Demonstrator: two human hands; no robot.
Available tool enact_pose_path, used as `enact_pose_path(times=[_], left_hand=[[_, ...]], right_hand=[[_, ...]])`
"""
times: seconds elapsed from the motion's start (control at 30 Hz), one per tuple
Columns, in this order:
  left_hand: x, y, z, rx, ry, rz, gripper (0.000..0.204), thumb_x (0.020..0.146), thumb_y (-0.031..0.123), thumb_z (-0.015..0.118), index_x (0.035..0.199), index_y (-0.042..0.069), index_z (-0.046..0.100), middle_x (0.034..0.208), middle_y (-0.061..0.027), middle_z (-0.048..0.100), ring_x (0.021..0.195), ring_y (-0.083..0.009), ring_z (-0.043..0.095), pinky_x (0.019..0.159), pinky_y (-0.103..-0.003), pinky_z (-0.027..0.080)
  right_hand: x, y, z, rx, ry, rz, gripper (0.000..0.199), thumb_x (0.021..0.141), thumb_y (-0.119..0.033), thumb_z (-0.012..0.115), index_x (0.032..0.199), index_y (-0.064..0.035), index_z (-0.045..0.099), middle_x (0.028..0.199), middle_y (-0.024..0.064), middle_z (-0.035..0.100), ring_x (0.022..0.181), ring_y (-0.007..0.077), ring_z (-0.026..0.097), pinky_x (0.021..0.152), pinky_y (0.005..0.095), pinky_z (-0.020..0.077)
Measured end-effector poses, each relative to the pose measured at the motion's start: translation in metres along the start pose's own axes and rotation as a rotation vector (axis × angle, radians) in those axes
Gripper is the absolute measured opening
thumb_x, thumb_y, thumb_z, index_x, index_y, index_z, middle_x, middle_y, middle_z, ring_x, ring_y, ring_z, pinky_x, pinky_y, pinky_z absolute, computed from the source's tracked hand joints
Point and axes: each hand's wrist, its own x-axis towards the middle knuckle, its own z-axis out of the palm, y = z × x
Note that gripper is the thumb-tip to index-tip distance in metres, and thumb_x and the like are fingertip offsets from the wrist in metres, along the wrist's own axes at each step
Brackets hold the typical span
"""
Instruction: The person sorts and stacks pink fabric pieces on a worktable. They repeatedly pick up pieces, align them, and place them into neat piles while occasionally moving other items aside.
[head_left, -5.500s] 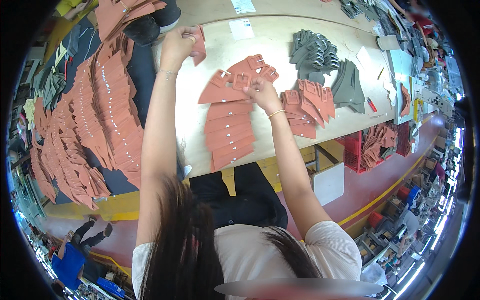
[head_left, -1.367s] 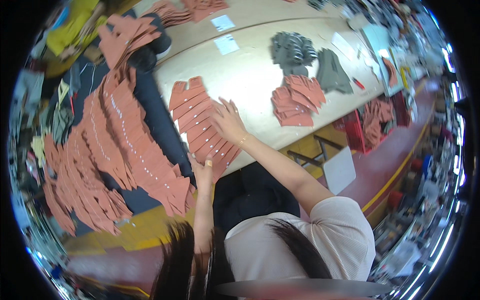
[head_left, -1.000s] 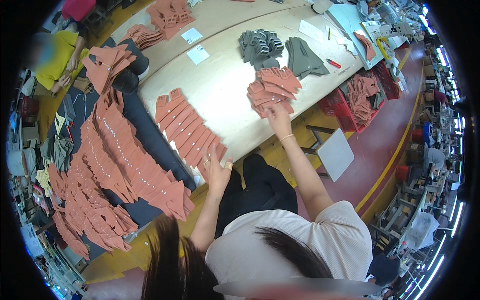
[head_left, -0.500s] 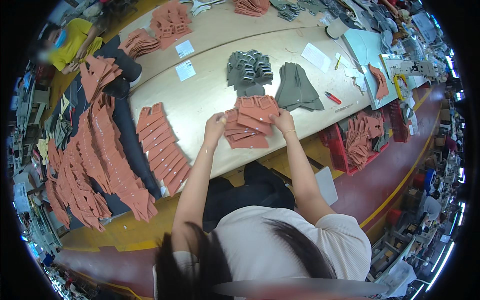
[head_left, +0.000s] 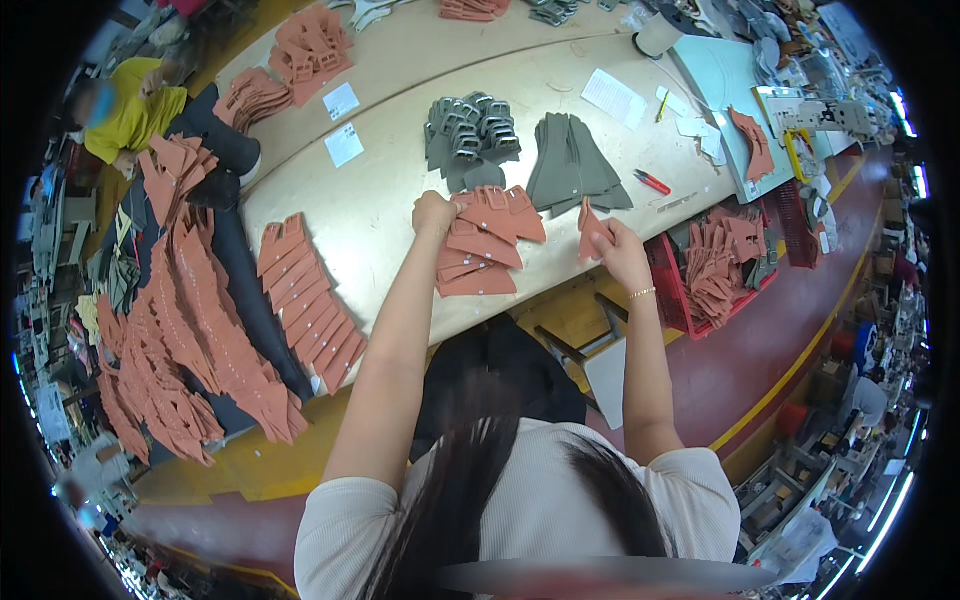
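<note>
In front of me on the table lies an overlapping pile of orange-brown, leather-like cut pieces (head_left: 482, 245), some with square openings at their far ends. My left hand (head_left: 434, 214) is closed at the pile's far left corner, its fingertips pinching the edge of the pieces there. To the right of the pile and apart from it, my right hand (head_left: 624, 256) pinches a single orange-brown cut piece (head_left: 588, 235) that points away from me. Just beyond the pile are dark grey pieces with metal buckles (head_left: 472, 128) and a fanned stack of plain grey-green pieces (head_left: 572, 165).
A row of orange-brown pieces (head_left: 310, 300) lies at left, near longer layered strips (head_left: 215, 300) on a dark surface. A red crate (head_left: 672, 290) holds more pieces at right. A red pen-like tool (head_left: 652, 182) and paper sheets (head_left: 614, 97) lie on the table. A person in yellow (head_left: 135, 110) is far left.
My right hand has moved right and nearer, away from the pile, with one piece in it. My left hand has shifted slightly farther along the pile's edge. The whole view has shifted a little.
</note>
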Motion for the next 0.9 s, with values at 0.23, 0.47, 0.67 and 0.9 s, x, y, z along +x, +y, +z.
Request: enact_pose_path(times=[0.23, 0.47, 0.67, 0.9], left_hand=[[-0.062, 0.016, -0.032, -0.692, -0.046, 0.338, 0.025, 0.084, 0.011, 0.066, 0.098, -0.007, 0.055, 0.081, -0.0132, 0.064, 0.071, -0.0192, 0.067, 0.061, -0.029, 0.055], [-0.159, -0.117, -0.050, -1.206, -0.027, 0.180, 0.020, 0.089, 0.005, 0.061, 0.102, -0.004, 0.050, 0.091, -0.0125, 0.061, 0.076, -0.0205, 0.066, 0.067, -0.029, 0.057], [-0.185, -0.218, 0.039, -1.337, 0.131, -0.329, 0.013, 0.090, 0.002, 0.056, 0.098, -0.004, 0.049, 0.092, -0.0157, 0.061, 0.072, -0.0216, 0.067, 0.061, -0.028, 0.057], [-0.185, -0.244, 0.056, -1.309, 0.281, -0.415, 0.014, 0.090, 0.002, 0.056, 0.100, -0.004, 0.048, 0.081, -0.0154, 0.063, 0.062, -0.0206, 0.067, 0.053, -0.027, 0.056]], right_hand=[[-0.052, -0.011, -0.005, 0.065, 0.060, 0.001, 0.021, 0.086, -0.014, 0.060, 0.098, 0.0032, 0.062, 0.072, 0.0145, 0.064, 0.063, 0.0172, 0.061, 0.062, 0.0314, 0.0483], [-0.047, -0.067, 0.014, -0.113, -0.026, -0.177, 0.020, 0.086, -0.012, 0.057, 0.099, 0.0025, 0.062, 0.076, 0.0119, 0.065, 0.062, 0.0139, 0.059, 0.061, 0.0293, 0.0471], [-0.016, -0.121, 0.087, 0.048, -0.533, -0.296, 0.022, 0.088, -0.010, 0.056, 0.106, 0.0039, 0.057, 0.085, 0.0101, 0.064, 0.076, 0.0126, 0.064, 0.063, 0.0274, 0.0531], [-0.026, -0.095, 0.235, 0.359, -1.068, 0.050, 0.021, 0.092, -0.009, 0.055, 0.111, -0.0009, 0.049, 0.104, 0.0092, 0.061, 0.086, 0.0182, 0.066, 0.074, 0.0299, 0.0562]])
